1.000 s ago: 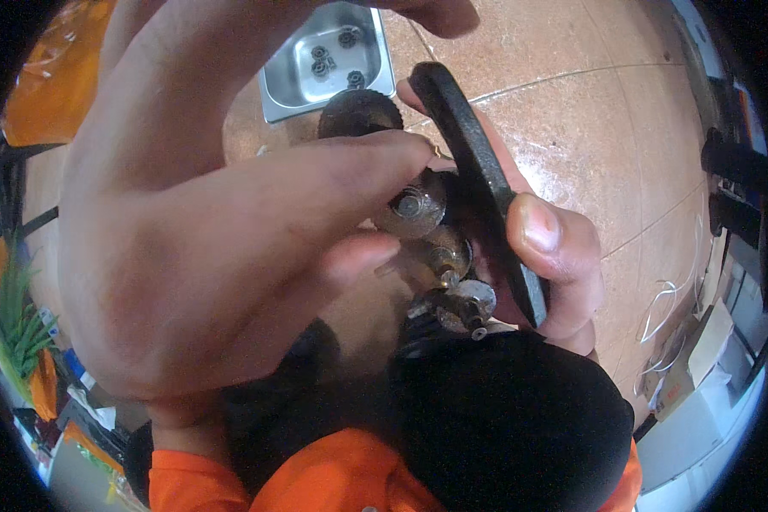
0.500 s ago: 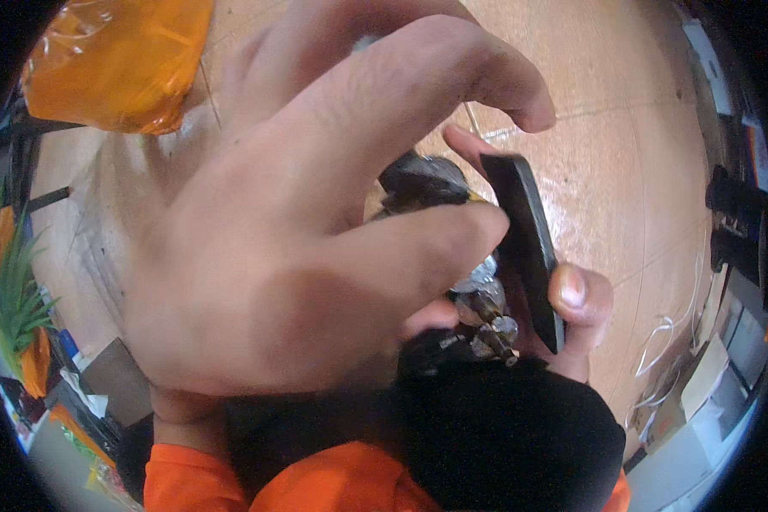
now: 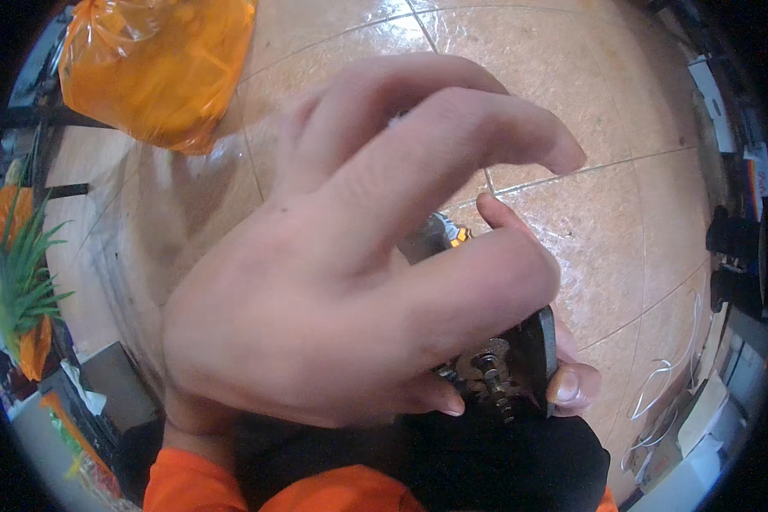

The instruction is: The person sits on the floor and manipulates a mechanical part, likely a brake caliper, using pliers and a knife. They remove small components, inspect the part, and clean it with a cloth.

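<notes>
My left hand (image 3: 341, 282) fills the middle of the view, slightly blurred. Its thumb and index finger are bent and held wide apart. A tiny pale bit shows between its fingers, too small to make out. Below it, my right hand (image 3: 576, 384) grips a dark, flat-edged object (image 3: 548, 350) bearing shiny metallic, bead-like parts (image 3: 491, 371); its kind is not clear. The right thumb presses on the near edge, and a fingertip sticks out beyond the far end. Much of the object and of my right hand lies behind my left hand. A small yellow-and-white patch (image 3: 461, 236) shows at the far end.
Tan floor tiles (image 3: 631, 213) spread around. An orange plastic bag (image 3: 158, 77) lies at the upper left. Spiky green leaves (image 3: 30, 277) stand at the left edge. White cable (image 3: 657, 375) and boxes (image 3: 708, 401) are at the right. Black cloth (image 3: 503, 469) covers my lap.
The whole view has shifted, with bag and floor further right and lower. My left hand sits lower and further right. The dark object has turned, so its metallic parts look different.
</notes>
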{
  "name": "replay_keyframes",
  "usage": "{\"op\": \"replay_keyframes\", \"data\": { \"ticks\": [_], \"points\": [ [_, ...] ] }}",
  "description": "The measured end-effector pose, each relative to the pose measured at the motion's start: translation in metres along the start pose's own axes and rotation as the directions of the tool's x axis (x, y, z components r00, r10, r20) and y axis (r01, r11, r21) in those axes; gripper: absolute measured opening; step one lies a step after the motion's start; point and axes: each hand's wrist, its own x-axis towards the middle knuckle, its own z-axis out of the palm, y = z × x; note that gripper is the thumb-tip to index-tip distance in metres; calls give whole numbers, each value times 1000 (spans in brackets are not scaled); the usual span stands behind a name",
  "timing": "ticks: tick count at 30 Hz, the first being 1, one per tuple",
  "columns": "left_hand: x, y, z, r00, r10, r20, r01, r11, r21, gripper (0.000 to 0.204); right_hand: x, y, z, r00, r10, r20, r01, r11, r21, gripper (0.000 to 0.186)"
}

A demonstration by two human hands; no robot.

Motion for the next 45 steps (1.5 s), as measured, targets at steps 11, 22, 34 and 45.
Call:
{"op": "replay_keyframes", "data": {
  "ticks": [11, 22, 34, 45],
  "points": [
    [1, 3, 10, 999, 4, -41, -5, 1000, -20, 37, 3, 2, 3, 984, -9, -178, -32, 975, -222, 110],
    [-6, -8, 12, 998, 56, 32, -58, 996, 73, 31, 6, 1, 18, 918, 6, -396, -117, 960, -256, 96],
    [-6, 4, 9, 994, -65, 86, 67, 997, -23, 42, 5, 1, 14, 923, 57, -380, -110, 987, -120, 93],
    [-12, -4, 14, 999, -43, 9, 43, 998, -35, 41, 0, 9, -4, 915, 60, -399, -154, 966, -207, 90]
  ]
}}
